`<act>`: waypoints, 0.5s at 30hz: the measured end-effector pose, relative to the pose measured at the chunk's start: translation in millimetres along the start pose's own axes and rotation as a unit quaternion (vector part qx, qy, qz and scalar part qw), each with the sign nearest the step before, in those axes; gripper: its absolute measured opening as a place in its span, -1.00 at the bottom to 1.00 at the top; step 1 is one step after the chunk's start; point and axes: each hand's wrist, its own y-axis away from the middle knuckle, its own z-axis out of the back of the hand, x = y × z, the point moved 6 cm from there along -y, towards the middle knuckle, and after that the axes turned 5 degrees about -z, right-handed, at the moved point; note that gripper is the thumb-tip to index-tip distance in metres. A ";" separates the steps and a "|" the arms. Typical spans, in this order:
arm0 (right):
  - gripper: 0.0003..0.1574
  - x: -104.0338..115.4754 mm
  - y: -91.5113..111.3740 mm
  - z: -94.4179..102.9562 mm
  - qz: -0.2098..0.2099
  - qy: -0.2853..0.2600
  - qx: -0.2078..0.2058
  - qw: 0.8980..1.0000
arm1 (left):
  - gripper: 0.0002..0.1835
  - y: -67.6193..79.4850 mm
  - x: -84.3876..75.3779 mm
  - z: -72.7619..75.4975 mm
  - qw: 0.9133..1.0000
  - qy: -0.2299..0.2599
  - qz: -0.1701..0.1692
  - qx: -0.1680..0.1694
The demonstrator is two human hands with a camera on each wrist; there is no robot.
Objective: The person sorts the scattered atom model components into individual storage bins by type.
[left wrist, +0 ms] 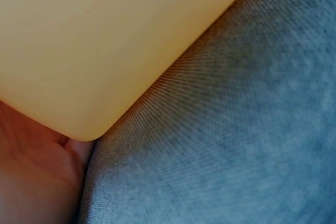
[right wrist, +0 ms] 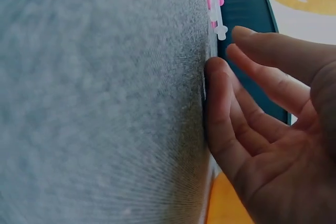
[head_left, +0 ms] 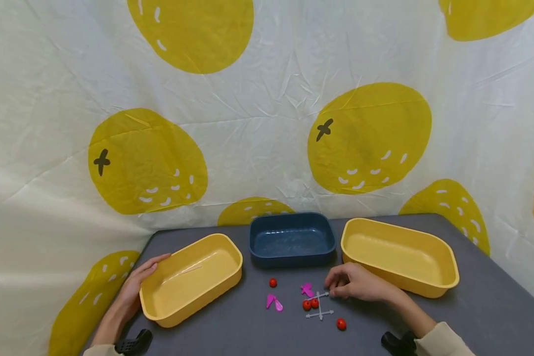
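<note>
In the head view my left hand point(head_left: 131, 288) rests against the outer long side of the left yellow bin point(head_left: 180, 312), fingers stretched along its rim. The left wrist view shows my palm point(left wrist: 37, 166) beside the bin's lower corner. My right hand point(head_left: 358, 283) is low on the table, just right of a pale grey plastic piece with crossbars point(head_left: 319, 306). In the right wrist view its fingers point(right wrist: 220, 114) bend loosely against the cloth, with nothing visible between them and the thumb. Two red beads point(head_left: 307, 305) lie at the grey piece; a magenta piece point(head_left: 308, 289) is just behind.
A dark blue bin point(head_left: 292, 260) stands at the back middle, and another yellow bin point(head_left: 400, 279) behind my right hand. More red beads point(head_left: 341, 324) and magenta bits point(head_left: 270, 300) lie on the grey cloth. A thin pale strip point(head_left: 191, 269) is inside the left bin.
</note>
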 end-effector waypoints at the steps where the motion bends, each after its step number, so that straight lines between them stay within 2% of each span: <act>1: -0.80 -0.8 -0.2 -0.6 -0.002 0.001 0.001 1.000 | -0.37 0.5 -0.3 0.7 1.000 -0.003 -0.002 0.002; 11: -0.81 -3.4 -1.5 -3.1 -0.025 0.035 -0.003 0.999 | -0.36 1.7 2.7 1.0 1.000 0.005 0.005 0.002; 15: -0.85 -4.8 -2.1 -2.1 -0.025 0.045 -0.010 0.999 | -0.37 -0.7 2.3 0.3 1.000 0.005 -0.004 0.002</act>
